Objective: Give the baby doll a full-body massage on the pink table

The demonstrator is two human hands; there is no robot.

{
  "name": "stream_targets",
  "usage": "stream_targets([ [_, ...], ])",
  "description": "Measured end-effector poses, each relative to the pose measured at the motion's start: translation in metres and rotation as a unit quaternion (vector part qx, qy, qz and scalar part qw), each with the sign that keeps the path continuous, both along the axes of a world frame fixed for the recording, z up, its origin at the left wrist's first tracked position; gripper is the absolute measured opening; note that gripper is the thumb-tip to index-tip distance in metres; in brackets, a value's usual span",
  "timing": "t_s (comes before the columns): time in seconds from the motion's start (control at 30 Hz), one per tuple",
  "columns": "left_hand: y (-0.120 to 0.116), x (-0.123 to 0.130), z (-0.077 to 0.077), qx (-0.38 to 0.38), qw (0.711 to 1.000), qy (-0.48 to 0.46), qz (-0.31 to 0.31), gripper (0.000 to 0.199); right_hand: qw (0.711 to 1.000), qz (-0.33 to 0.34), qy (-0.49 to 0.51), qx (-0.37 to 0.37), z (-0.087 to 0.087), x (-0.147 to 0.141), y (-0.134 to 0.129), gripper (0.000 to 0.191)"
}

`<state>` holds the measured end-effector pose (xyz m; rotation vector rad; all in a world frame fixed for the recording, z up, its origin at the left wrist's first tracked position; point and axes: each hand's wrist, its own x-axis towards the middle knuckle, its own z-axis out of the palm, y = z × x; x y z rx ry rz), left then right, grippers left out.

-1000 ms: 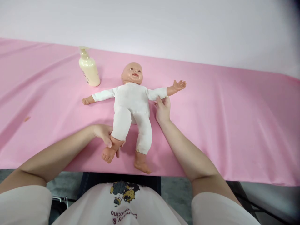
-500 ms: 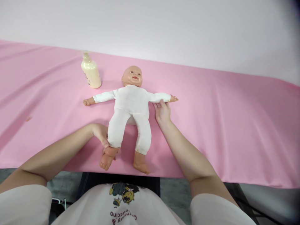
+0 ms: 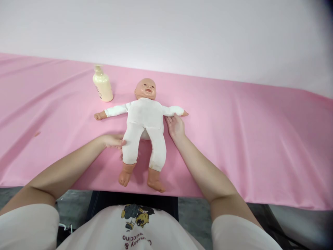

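Note:
A baby doll [image 3: 145,114] in a white cloth suit lies on its back, with arms spread and feet toward me. My left hand [image 3: 113,141] is around its leg on the left, thumb at the outer side and the other fingers mostly hidden beneath the leg. Palm up, my right hand [image 3: 177,126] rests beside the doll's body under the arm on the right. Its fingers are stretched out and partly hidden, with the thumb touching the sleeve.
A cream-coloured pump bottle [image 3: 103,85] stands upright beyond the doll's arm on the left. Pink cloth [image 3: 221,139] covers the table, whose front edge runs just past the doll's feet. A white wall [image 3: 182,34] rises behind.
My left hand has slid from the doll's ankle up to its leg, and that foot has shifted right. My right hand has moved slightly left, with the doll's arm bent inward a little.

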<state>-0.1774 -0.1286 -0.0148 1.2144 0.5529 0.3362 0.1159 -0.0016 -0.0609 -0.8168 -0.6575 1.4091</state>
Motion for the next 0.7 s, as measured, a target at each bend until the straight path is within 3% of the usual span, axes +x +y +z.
stream_targets([
  [0.1,0.001,-0.002,-0.004,-0.029,0.998,-0.023,-0.053,0.076,0.999,0.037,0.006,-0.01,0.002,-0.003,-0.004,0.018],
  [0.27,0.003,-0.005,-0.01,-0.044,0.997,-0.032,0.054,0.087,0.994,0.099,-0.004,-0.052,0.008,-0.005,-0.008,0.022],
  [0.37,0.004,-0.003,-0.008,-0.036,0.989,-0.001,0.144,0.078,0.99,0.128,-0.021,-0.059,0.01,-0.005,-0.008,0.026],
  [0.53,0.006,0.005,-0.005,0.008,0.986,0.057,0.154,0.057,0.986,0.15,-0.026,-0.069,0.01,-0.006,-0.007,0.027],
  [0.7,0.009,0.005,-0.005,0.072,0.981,0.102,0.151,0.051,0.988,0.134,0.006,-0.077,0.007,-0.003,-0.001,0.025],
])
